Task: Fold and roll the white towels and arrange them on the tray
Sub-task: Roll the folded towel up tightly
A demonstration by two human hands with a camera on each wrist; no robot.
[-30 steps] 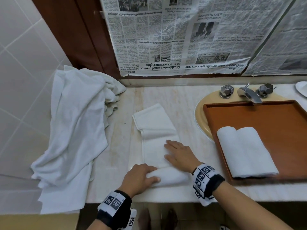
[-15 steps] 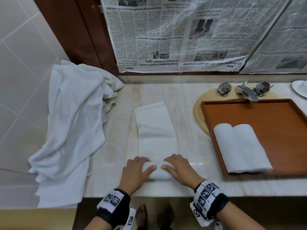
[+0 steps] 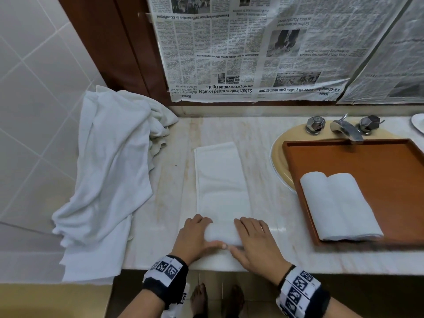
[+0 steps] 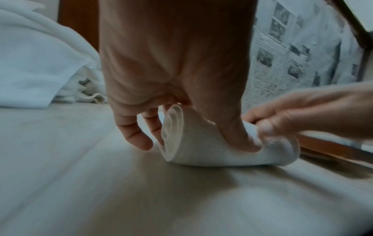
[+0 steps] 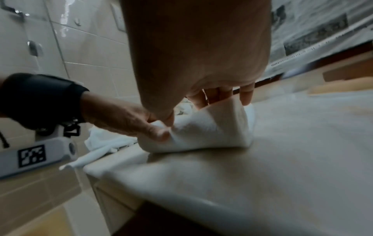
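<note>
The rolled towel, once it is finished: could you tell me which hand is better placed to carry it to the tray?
Probably the right hand: it grips the rolled towel's end nearer the tray, which sits to its right.

pale marble counter, streaked, front edge nearest the person. on it, left to right: heap of loose white towels at the left end against the tiled wall, part of it hanging over the front edge. folded towel strip mid-counter, lying flat and running front to back, its near end rolled up by the front edge. oval basin set into the counter at right, with a tap and two faceted knobs behind it. wooden tray sits over the basin, its near part on the counter.
</note>
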